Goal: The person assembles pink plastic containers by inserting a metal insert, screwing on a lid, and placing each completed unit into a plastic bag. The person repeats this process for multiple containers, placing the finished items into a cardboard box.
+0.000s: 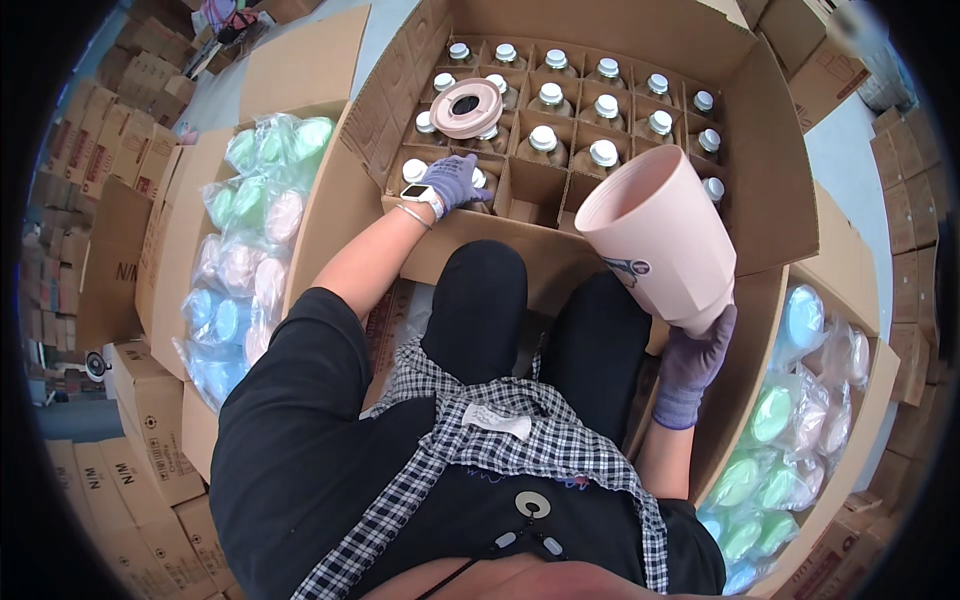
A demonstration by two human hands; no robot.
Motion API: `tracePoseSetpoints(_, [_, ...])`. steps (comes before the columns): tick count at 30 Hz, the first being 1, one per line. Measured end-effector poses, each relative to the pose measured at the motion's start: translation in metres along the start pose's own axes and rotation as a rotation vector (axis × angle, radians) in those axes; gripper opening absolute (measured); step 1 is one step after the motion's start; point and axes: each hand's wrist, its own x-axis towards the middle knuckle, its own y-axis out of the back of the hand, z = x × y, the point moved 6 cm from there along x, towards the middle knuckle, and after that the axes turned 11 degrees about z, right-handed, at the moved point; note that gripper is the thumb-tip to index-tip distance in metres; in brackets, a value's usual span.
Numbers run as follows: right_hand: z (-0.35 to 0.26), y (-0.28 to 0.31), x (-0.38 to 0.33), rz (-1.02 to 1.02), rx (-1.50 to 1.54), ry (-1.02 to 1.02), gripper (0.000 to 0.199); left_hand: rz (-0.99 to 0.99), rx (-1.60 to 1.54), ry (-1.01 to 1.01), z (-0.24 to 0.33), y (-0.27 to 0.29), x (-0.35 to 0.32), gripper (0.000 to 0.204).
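My right hand, in a grey-purple glove, holds a pink faceted plastic cup by its base. The cup is tilted, its open mouth turned up and to the left. My left hand, also gloved, reaches into the near row of a divided carton. Its fingers close around the top of a clear bottle with a white cap, partly hidden by the hand. A round pink lid with a dark centre hole lies across the bottle tops just beyond it. More white-capped bottles fill several compartments.
Open boxes of bagged green, pink and blue plastic pieces stand at left and right. The carton's raised flaps enclose the bottles. Stacked cardboard boxes line both sides. My knees press close to the carton's near side.
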Motion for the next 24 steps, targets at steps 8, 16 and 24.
tracePoseSetpoints(8, [-0.033,-0.016,-0.007,-0.054,-0.078,0.14,0.063,0.473,-0.183,-0.198,0.037,0.23,-0.124,0.058])
tracePoseSetpoints(16, [-0.06,-0.099,-0.064,-0.323,-0.29,0.173,0.068,0.132,-0.518,-0.291,0.095,0.288,-0.283,0.114])
tracePoseSetpoints(24, [-0.025,-0.124,-0.106,-0.732,-0.812,-0.095,0.05,0.102,-0.615,-0.063,0.06,0.181,-0.359,0.1])
